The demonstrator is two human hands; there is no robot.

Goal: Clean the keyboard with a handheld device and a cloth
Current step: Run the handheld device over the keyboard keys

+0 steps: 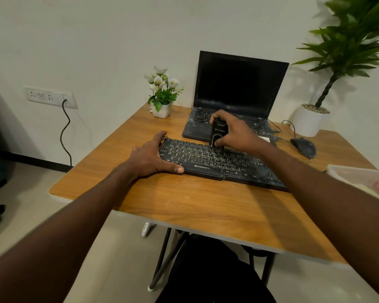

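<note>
A black keyboard (pixel 217 162), dusty with pale specks, lies across the middle of the wooden table (pixel 184 202). My right hand (pixel 234 132) grips a small black handheld cleaning device (pixel 218 133), held upright with its lower end down on the keyboard's top key rows. My left hand (pixel 153 156) clasps the keyboard's left end, fingers along the far edge and thumb on the near edge. No cloth is plainly visible.
Behind the keyboard stands an open, dusty laptop (pixel 236 99). A white flower pot (pixel 161 106) is at the back left, a black wired mouse (pixel 303 147) and a large potted plant (pixel 311 119) at the right. A translucent plastic container (pixel 359 180) sits at the right edge.
</note>
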